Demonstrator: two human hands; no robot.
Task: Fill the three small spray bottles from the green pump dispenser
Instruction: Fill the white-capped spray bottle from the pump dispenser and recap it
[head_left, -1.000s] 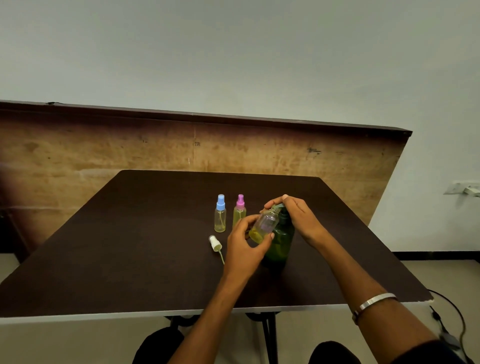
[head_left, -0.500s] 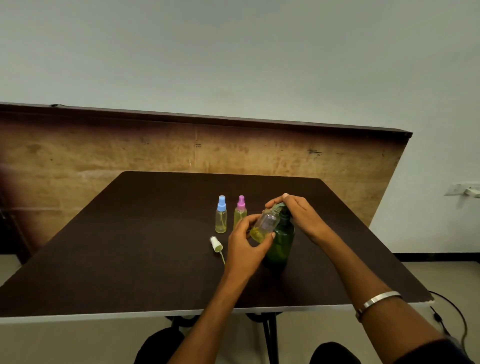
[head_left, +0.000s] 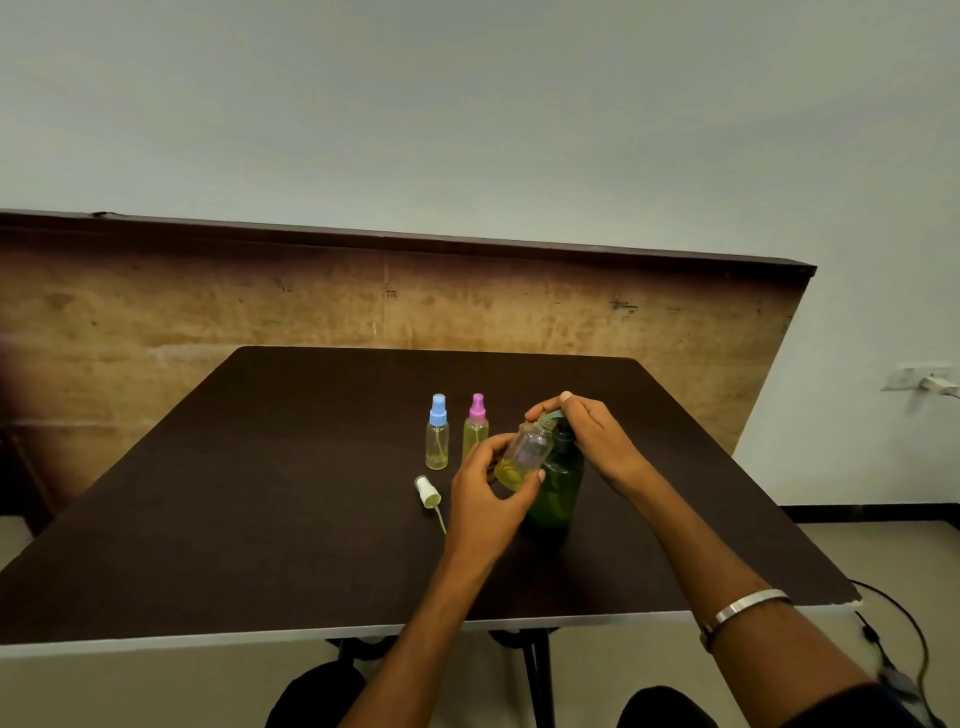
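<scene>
At frame centre my left hand (head_left: 485, 501) grips the open bottle (head_left: 524, 457), tilted against the green dispenser (head_left: 558, 488). My right hand (head_left: 589, 439) curls over its pump. The white cap (head_left: 427, 492) lies left; the blue bottle (head_left: 437, 434) and pink bottle (head_left: 475, 428) stand beyond.

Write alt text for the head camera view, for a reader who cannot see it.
A person's left hand holds a small uncapped bottle tilted under the spout of a green pump dispenser, while the right hand rests on the pump head. On the dark table stand blue-capped and pink-capped spray bottles; a white spray cap lies nearby.
</scene>
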